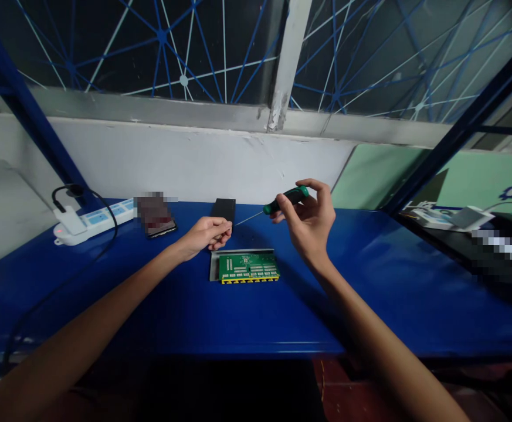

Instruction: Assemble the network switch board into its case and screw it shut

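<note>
screwdriver (292,197) with a green-and-black handle is gripped in the right hand (312,223), thumb and fingers around the handle, its thin shaft slanting down toward the left hand (203,235). the left hand is closed in a pinch, fingertips just beside the screwdriver's tip; whether anything small sits between them, i cannot tell. below the 2 hands in the view, 1 green circuit board (256,266) lies on the blue desk (256,322) in a grey metal housing (214,268), with a row of yellow connectors (250,281) along its near edge. a black box (224,208) lies partly behind the left hand; a smartphone (162,225) and a white power strip (101,219) are farther left. the step in hand looks like bringing tip and pinch together, with the driver apart from the board. the next move, i judge, calls for a steady pinch and a well-aligned shaft, since a slipping tip could prick a finger.
</note>
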A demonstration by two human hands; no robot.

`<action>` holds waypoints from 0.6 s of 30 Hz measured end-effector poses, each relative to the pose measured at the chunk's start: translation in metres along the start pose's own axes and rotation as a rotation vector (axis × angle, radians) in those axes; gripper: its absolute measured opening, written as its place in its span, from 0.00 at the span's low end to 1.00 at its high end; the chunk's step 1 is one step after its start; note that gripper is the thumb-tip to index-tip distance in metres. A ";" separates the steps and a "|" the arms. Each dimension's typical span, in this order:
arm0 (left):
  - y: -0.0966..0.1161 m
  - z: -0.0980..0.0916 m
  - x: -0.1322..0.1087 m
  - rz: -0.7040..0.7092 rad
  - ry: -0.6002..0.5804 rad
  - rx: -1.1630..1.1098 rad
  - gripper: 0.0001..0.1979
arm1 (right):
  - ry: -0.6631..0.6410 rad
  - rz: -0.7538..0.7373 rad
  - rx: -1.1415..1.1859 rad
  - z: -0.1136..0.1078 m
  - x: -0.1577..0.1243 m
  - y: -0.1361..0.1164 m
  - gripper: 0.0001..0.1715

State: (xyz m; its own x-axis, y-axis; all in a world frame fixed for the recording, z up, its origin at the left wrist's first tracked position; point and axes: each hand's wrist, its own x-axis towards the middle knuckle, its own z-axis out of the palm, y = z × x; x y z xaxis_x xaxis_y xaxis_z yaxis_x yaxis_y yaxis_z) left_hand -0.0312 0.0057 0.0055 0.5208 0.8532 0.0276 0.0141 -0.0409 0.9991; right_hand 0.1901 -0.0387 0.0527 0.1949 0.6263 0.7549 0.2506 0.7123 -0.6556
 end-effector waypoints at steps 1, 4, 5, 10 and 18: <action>0.000 0.000 0.000 0.005 -0.002 -0.017 0.16 | -0.007 0.006 0.010 0.001 -0.001 -0.001 0.21; -0.001 0.000 0.000 0.011 0.002 -0.047 0.16 | -0.018 0.010 0.007 0.004 -0.004 -0.002 0.21; -0.001 0.001 0.000 0.009 0.003 -0.053 0.16 | -0.018 0.008 0.005 0.004 -0.004 -0.002 0.21; 0.000 0.002 0.000 -0.007 0.006 -0.064 0.16 | -0.011 0.023 -0.013 0.003 -0.005 0.001 0.22; -0.001 0.002 0.001 -0.010 0.016 -0.071 0.16 | 0.006 0.020 0.003 0.004 -0.005 -0.002 0.22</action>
State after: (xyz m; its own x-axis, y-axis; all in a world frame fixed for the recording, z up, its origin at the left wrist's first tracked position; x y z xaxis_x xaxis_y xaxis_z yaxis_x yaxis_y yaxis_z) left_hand -0.0293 0.0055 0.0041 0.5071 0.8617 0.0179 -0.0419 0.0039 0.9991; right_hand 0.1847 -0.0421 0.0499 0.2056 0.6386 0.7415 0.2437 0.7004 -0.6708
